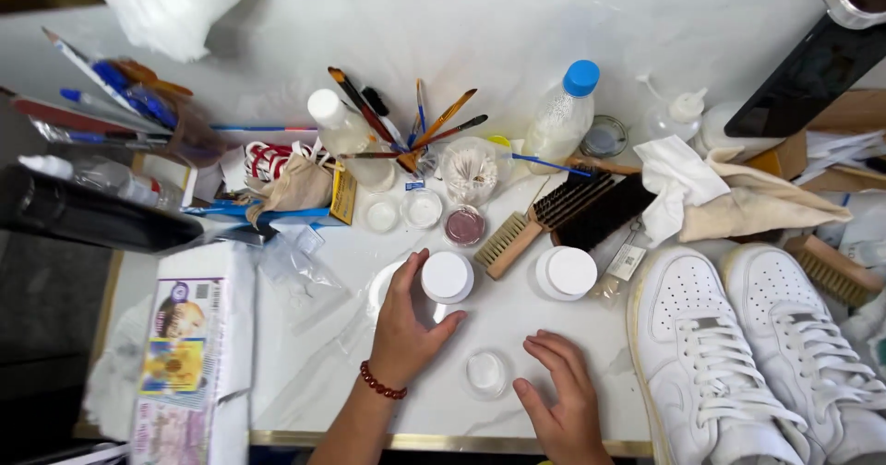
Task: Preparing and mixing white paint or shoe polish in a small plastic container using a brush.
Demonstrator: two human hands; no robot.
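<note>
While gripping a white-lidded jar (447, 277), left hand (403, 327) curls.

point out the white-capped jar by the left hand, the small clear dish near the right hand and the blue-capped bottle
white-capped jar (448, 276), head view, cap top
small clear dish (485, 372), head view, centre
blue-capped bottle (562, 117), head view, body

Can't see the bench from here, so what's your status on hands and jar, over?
Left hand wrapped around white-lidded jar. Right hand flat on table, empty, beside small clear dish. Second white jar and brushes close by.
</note>
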